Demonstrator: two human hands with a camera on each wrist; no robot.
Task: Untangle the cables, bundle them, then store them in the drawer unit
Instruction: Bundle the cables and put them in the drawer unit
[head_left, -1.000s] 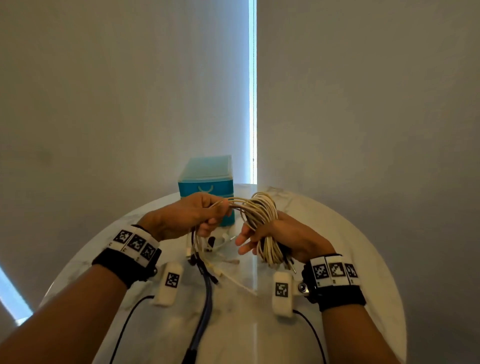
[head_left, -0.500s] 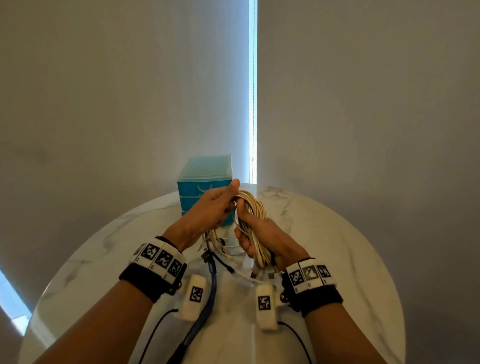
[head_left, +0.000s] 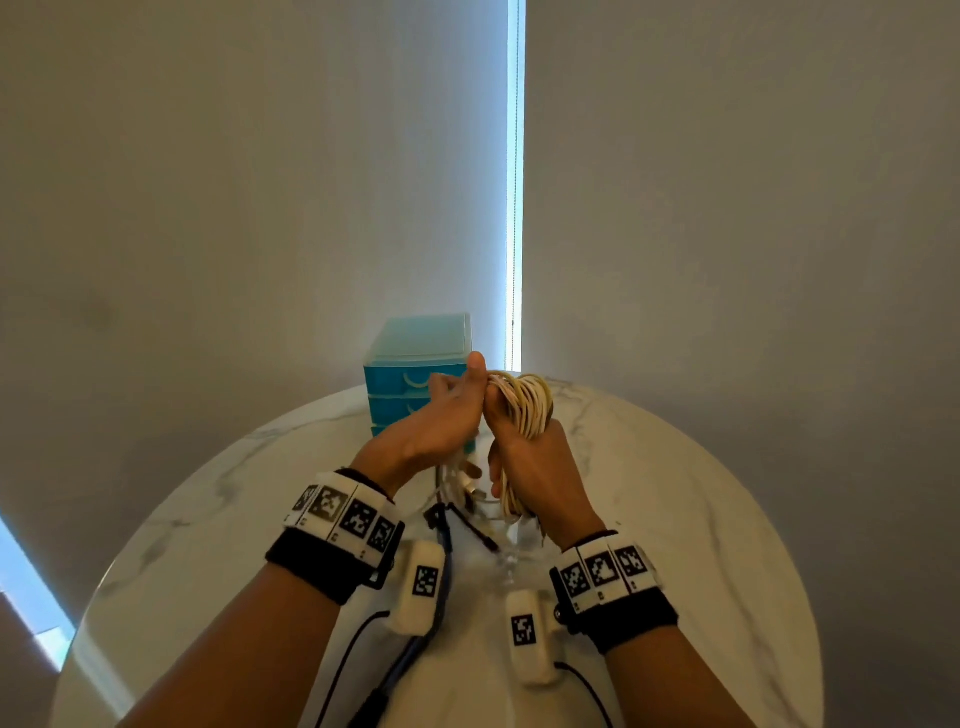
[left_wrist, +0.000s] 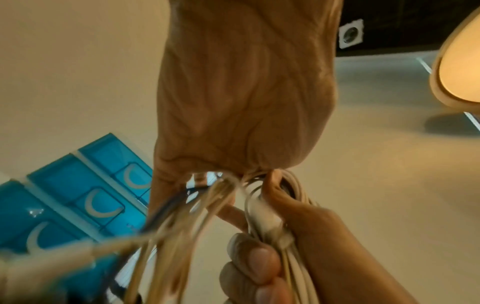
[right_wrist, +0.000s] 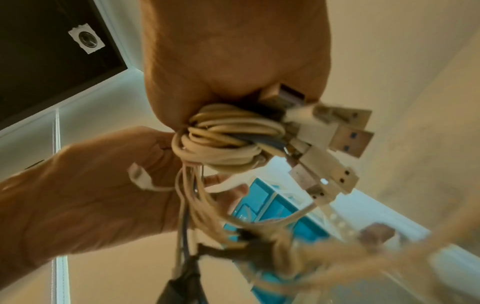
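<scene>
Above the surface (head_left: 675, 519), head view: the right hand (head_left: 540, 467) grips the coiled cables (head_left: 524, 405); the drawers (head_left: 410, 379) sit closed at 12 o'clock. Left wrist view: the left hand (left_wrist: 241, 92) pinches loose strands. Right wrist view: plugs (right_wrist: 335, 131) dangle, so bundling looks unfinished and storing remains.

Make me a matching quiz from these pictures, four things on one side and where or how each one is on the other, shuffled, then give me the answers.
Things:
1. coil of white cables
2. blue drawer unit
3. left hand
4. dark blue cable

Places or states:
A. stands at the far side of the marble table, drawers closed
B. gripped in the right hand
C. trails down across the table toward the person
D. pinches strands at the top of the coil

Pairs: 1-B, 2-A, 3-D, 4-C
</scene>
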